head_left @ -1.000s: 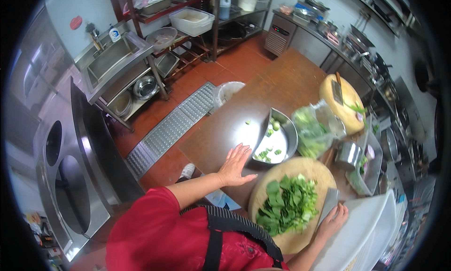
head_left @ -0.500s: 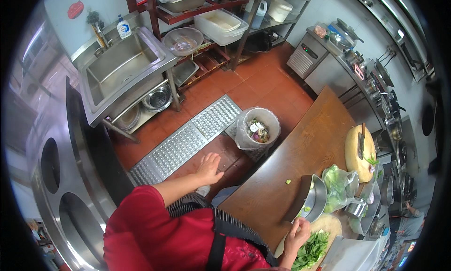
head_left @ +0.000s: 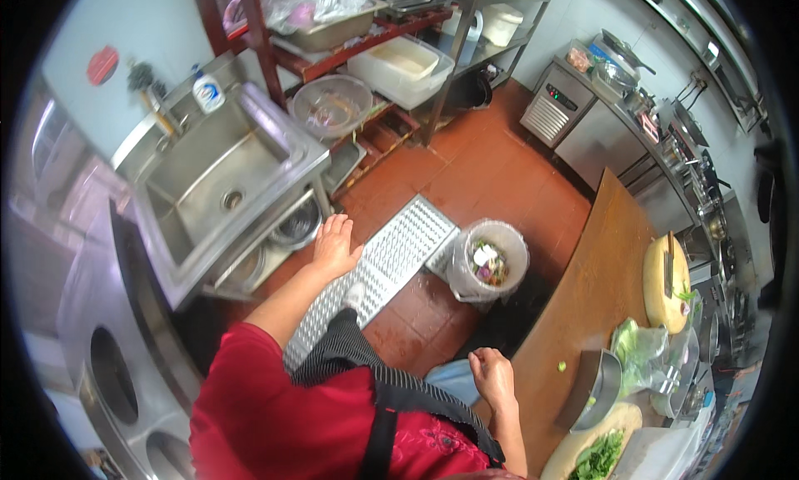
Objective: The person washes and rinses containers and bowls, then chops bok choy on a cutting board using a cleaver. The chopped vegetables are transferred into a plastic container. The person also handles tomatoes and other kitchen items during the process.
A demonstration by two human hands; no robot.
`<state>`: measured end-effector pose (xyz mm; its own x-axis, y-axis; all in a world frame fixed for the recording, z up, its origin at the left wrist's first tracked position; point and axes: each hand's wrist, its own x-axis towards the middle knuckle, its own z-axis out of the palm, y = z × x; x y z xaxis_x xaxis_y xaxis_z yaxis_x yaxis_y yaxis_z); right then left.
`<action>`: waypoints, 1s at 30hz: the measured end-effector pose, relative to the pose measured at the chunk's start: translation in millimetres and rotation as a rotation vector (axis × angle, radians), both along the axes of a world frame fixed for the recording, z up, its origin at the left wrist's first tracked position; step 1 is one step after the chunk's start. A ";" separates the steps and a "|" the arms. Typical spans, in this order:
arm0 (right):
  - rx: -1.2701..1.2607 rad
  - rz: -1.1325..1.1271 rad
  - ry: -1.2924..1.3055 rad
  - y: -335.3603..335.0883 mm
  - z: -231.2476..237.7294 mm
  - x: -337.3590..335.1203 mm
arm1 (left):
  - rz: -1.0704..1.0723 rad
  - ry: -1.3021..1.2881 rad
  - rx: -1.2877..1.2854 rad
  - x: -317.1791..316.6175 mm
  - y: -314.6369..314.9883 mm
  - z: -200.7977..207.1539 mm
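Note:
My left hand (head_left: 335, 247) is stretched out over the metal floor grating, near the corner of the steel sink (head_left: 218, 189). Its fingers lie straight and it holds nothing. By the edge of the brown wooden table (head_left: 574, 305), my right hand (head_left: 493, 376) hangs with its fingers curled in, and no object shows in it. To its right, chopped green leaves (head_left: 601, 457) lie on a round cutting board (head_left: 637, 417). A steel pan (head_left: 601, 388) stands just beyond the board.
A lined waste bin (head_left: 491, 268) with scraps stands between grating and table. One shoe (head_left: 354, 295) is on the metal grating (head_left: 399, 255). A rack (head_left: 366, 47) with tubs stands behind the sink; a steel counter with round openings (head_left: 100, 347) runs along the left. Another board (head_left: 666, 284) bears a cleaver.
My body has turned and stepped left toward the sink. The left hand has moved forward and left. My right hand has come away from the cutting board to beside the table edge.

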<state>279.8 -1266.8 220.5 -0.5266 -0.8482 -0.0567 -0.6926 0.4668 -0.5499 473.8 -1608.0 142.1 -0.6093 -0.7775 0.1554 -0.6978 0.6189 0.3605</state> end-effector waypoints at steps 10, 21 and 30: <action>0.273 0.334 -0.142 -388.0 -37.4 -78.6 | 0.042 -0.194 -0.016 -55.3 -286.8 -6.6; -0.261 0.127 -0.206 -714.7 -77.9 -231.8 | -0.021 -0.165 -0.248 -58.0 -321.6 -37.9; 0.156 0.193 0.078 -883.7 -141.8 -296.6 | 0.035 -0.348 0.008 -65.4 -329.0 -32.4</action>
